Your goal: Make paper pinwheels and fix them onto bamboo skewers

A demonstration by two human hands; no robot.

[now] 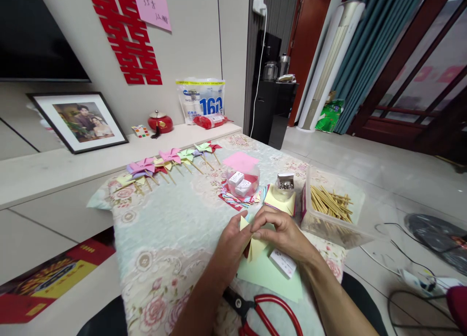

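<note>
Both hands meet over the near part of the table. My left hand [232, 243] is closed around a pale yellow piece of cut, folded paper [257, 248], with a dark red edge showing beside it. At the paper's upper part, the fingertips of my right hand [279, 229] pinch together; what lies right between them is hidden. Below the hands lie pale green paper sheets [272, 276] and a small white box [283, 263]. Red-handled scissors [262, 311] rest in front of my left forearm. Just beyond my right hand is a stack of square papers, yellow on top [279, 199].
Several paper pinwheels on sticks [170, 158] line the far left edge. A round clear tub [253, 180] holds small white boxes, amid paper scraps. An opened box of small metal pieces [285, 181] sits on another tub. Right, a clear bin [337, 231] holds wooden sticks [330, 204].
</note>
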